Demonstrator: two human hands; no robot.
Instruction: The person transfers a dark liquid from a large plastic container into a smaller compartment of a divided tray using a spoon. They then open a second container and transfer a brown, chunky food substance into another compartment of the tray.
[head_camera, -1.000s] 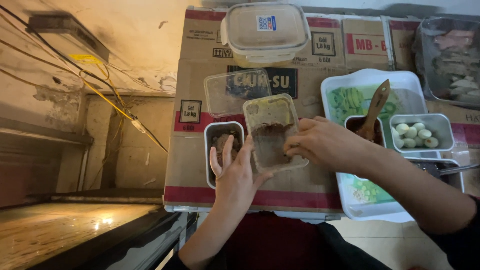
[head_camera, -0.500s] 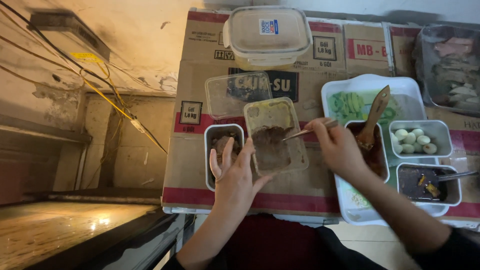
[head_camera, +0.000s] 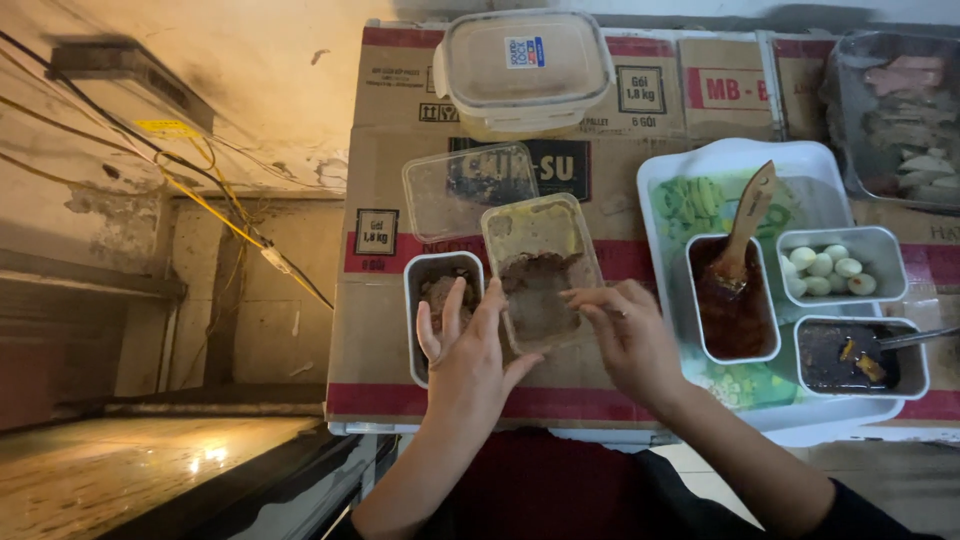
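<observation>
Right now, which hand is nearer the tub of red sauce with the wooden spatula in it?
The right hand. It sits just left of the red sauce tub, at the clear container; the left hand is farther left, beyond that container.

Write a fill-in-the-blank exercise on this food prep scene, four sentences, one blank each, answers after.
1. Both hands, left hand and right hand, touch the clear plastic tub of ____ paste.
2. The wooden spatula stands in the ____ sauce.
3. The small white eggs sit in a ____ container.
4. All containers rest on flattened ____ boxes.

Answers: brown; red; metal; cardboard
</observation>
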